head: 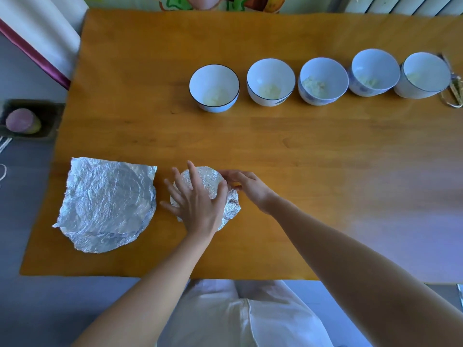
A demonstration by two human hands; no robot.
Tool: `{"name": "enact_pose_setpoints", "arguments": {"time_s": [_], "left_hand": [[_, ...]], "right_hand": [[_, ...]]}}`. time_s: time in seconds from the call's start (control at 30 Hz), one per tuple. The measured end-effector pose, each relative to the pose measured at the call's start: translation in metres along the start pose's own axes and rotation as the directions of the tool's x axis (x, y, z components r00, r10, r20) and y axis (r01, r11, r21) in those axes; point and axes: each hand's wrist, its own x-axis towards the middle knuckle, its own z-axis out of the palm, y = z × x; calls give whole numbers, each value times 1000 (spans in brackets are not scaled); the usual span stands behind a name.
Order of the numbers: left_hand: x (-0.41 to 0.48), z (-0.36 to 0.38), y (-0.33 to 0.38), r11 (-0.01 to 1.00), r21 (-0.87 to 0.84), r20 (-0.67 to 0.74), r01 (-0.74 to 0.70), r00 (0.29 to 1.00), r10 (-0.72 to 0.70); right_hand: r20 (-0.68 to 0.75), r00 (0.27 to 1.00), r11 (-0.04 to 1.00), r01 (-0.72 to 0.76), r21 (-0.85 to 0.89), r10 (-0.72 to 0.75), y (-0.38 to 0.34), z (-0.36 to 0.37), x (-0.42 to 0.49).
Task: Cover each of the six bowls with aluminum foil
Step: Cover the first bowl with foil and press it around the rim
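Here we are at the wooden table (pixel 300 159), and the person is bent over the one foil-covered bowl (pixel 209 180), which sits near the front edge, a little left of the middle. The left hand (pixel 198 199) lies flat on top of it, fingers straight and spread wide, palm pressing the crinkled foil down over the near side. The right hand (pixel 250 187) comes in from the right with its fingers bent round the bowl's rim, the thumb tucked lower against a loose flap of foil that sticks out at the side, so it is gripping the wrapped edge. Just left of the bowl, not quite touching it, lies a pile of foil sheets (pixel 105 204), wrinkled, flat on the wood, its right edge rounded. Across the far side runs a row of five open bowls, side by side: the first bowl (pixel 214 87) with a dark rim, the second bowl (pixel 270 81), the third bowl (pixel 323 80), the fourth bowl (pixel 374 71) and the fifth bowl (pixel 426 75), each with a bit of pale food at the bottom. All five stand well apart from the hands. Off the table's left edge sits a dark tray (pixel 50 118) holding a rounded purple thing (pixel 22 120).
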Motion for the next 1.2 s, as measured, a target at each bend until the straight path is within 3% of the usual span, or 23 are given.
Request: {"name": "enact_pose_setpoints", "arguments": {"time_s": [0.1, 0.2, 0.27, 0.53, 0.73, 1.2], "left_hand": [[0, -4, -10, 981, 92, -15, -171, 985, 173], [10, -5, -20, 878, 276, 64, -390, 919, 388], [17, -5, -23, 827, 344, 124, -444, 895, 429], [20, -1, -24, 807, 398, 112, -435, 897, 428], [21, -1, -24, 801, 409, 106, -437, 895, 434], [21, -2, -25, 799, 405, 105, -445, 891, 442]], "right_hand": [[24, 1000, 1000, 11, -17, -11, -1, -3, 0], [51, 999, 999, 14, -38, -13, 5, -6, 1], [45, 999, 999, 10, -49, -8, 11, -7, 4], [-59, 994, 991, 85, -103, -92, 20, -7, 0], [-178, 981, 996, 64, -66, -75, 27, -5, -2], [-206, 974, 992, 70, -104, -90, 29, -4, -1]]}}
